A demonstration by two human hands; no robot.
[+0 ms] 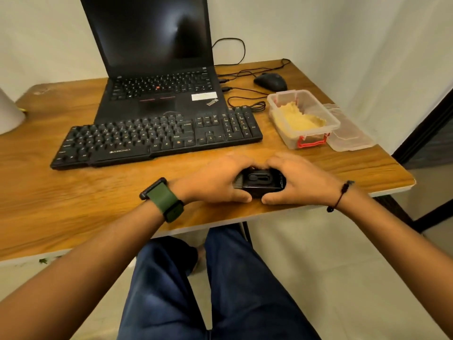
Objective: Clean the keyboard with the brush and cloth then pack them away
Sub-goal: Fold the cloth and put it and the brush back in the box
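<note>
Both hands hold a small black brush tool [260,183] just above the table's front edge. My left hand [215,180] grips its left end, where short bristles show. My right hand [297,181] grips its right end, thumb underneath. The black keyboard [157,138] lies on the table just beyond the hands, in front of the laptop. A yellow cloth [297,119] sits inside a clear plastic box [318,107] with red clips, to the right of the keyboard. The box's clear lid [350,136] lies beside it on the right.
An open black laptop [157,69] stands behind the keyboard, its screen dark. A black mouse [270,81] and cables lie at the back right. The wooden table [49,192] ends close to the box on the right. A white object [8,114] stands at the far left.
</note>
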